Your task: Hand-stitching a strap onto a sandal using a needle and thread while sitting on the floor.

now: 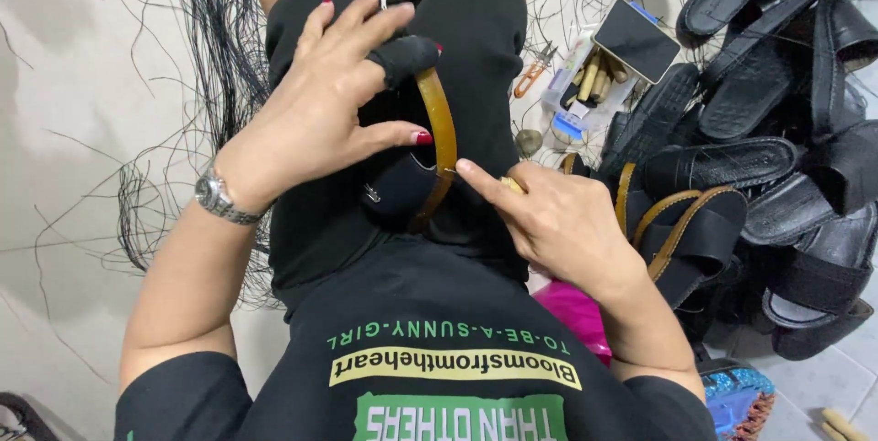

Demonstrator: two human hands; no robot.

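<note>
Gripping the sandal point(402, 187) at frame centre, our left hand point(320, 107) pinches its strap; our right hand point(558, 221) pinches a tool against the tan edge. It seems light and bendy, best held by the sole rim.

Heap of black sandals point(777, 130), dark phone point(637, 38), orange-handled snips point(533, 75), loose black threads point(215, 38).

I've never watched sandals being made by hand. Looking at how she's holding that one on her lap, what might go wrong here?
The right hand presses a small tool against the tan edge of the sandal, close to the left hand fingertips; a slip could jab a finger. Loose black threads lie all around and might snag or tangle in the work. The pile of finished sandals sits tight beside her elbow and could get knocked.
</note>
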